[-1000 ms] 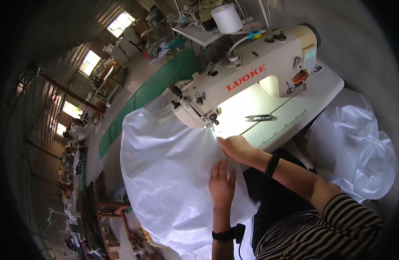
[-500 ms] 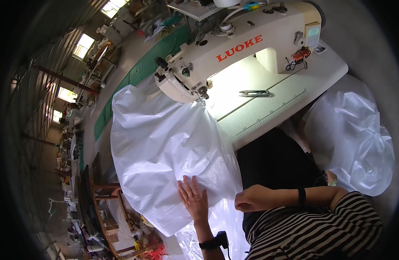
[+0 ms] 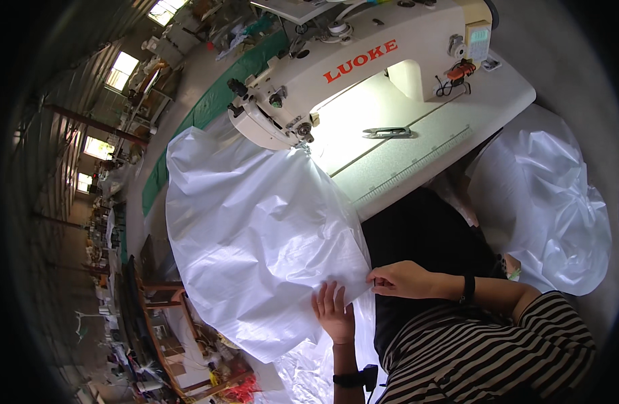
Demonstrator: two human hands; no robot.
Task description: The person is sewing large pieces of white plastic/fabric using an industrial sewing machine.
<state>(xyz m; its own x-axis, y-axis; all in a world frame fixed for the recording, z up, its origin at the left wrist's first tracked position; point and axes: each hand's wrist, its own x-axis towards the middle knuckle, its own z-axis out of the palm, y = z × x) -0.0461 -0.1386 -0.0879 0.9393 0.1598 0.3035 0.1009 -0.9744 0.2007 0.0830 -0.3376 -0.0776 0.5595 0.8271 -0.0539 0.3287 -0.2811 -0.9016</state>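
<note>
A large white plastic sheet point(image 3: 256, 229) drapes from under the sewing machine's head down over the table's left side and toward my lap. My left hand point(image 3: 334, 315) rests on its near part, fingers apart and slightly bent. Just to the right, my right hand point(image 3: 402, 279) pinches the sheet's right edge between thumb and fingertips. The white sewing machine point(image 3: 363, 64) stands beyond, its needle area right at the sheet's far edge.
Thread snips point(image 3: 388, 132) lie on the lit machine table point(image 3: 417, 141), near a printed ruler scale. More clear plastic sheeting point(image 3: 538, 202) is heaped at the right. A wooden stand point(image 3: 188, 323) sits at the lower left, with a green cover point(image 3: 219, 101) farther back.
My left hand has slid right and slightly down across the sheet. My right hand has moved up a little and now grips the sheet's edge. The view has shifted slightly.
</note>
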